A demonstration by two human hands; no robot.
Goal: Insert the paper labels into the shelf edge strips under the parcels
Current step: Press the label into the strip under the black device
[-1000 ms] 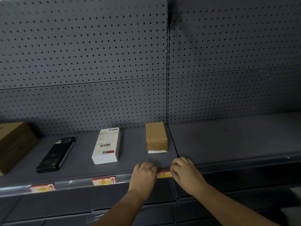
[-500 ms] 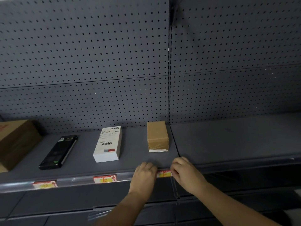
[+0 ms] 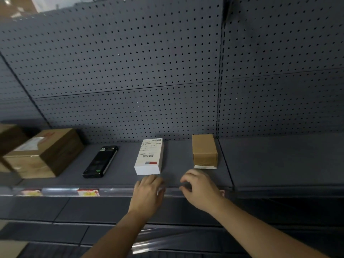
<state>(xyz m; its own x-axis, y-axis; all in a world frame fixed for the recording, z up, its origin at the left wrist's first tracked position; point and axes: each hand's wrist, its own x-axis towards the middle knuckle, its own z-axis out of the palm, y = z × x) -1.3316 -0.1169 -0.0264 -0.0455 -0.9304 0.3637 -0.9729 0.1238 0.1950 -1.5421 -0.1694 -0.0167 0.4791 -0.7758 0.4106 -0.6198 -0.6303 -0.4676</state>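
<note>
Labels [image 3: 88, 192] sit in the shelf edge strip [image 3: 115, 190] left of my hands, the left hand [image 3: 149, 192] spread flat on the strip, the right hand [image 3: 201, 190] loosely curled with a red label [image 3: 222, 192] peeking behind it; I judge seating comes next.

I have just one camera, worn on the person's head. It looks forward and a bit down at a gray shelf [image 3: 186, 178] and the wall of little holes [image 3: 130, 71] behind it. The picture is tipped, so the shelf slopes. The camera is close: the left hand [image 3: 148, 192] and right hand [image 3: 202, 190] reach in from the bottom, at the shelf's front edge. The wide lens bends the sides.
</note>
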